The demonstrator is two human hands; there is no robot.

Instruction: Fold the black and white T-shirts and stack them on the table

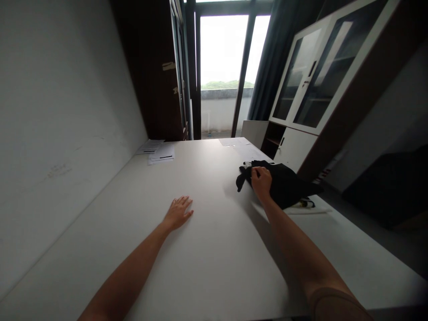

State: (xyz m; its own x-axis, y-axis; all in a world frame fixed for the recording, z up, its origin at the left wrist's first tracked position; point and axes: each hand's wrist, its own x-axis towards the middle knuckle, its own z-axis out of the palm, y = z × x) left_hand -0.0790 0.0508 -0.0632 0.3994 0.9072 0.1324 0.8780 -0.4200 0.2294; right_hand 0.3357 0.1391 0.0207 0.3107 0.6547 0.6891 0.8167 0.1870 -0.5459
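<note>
Two hands, one tabletop (214, 254), white. Left hand (179, 213): palm down on the bare surface near the middle, fingers spread, nothing held. Right hand (261, 182): fingers curled in, pinching the left end of one black cloth (289, 183); exact fingertip contact is hard to see. The cloth lies bunched at the right side of the tabletop, one dark flap sticking out left of the hand. Under its near right edge, one pale flat item (310, 210), mostly covered, with a small patterned bit beside it, too small to identify.

Far left corner, by the wall (60, 111): at least two printed papers (161, 154), overlapping; sheet count unclear. Far right end, beyond the cloth: pale sheets (245, 149), flat, number can't be told.

Behind, on the right: one white-fronted cabinet (321, 67), two glass upper doors, lower section partly open. One dark curtain (267, 62) next to it. Left of the window (223, 53), one dark wardrobe (143, 67).
</note>
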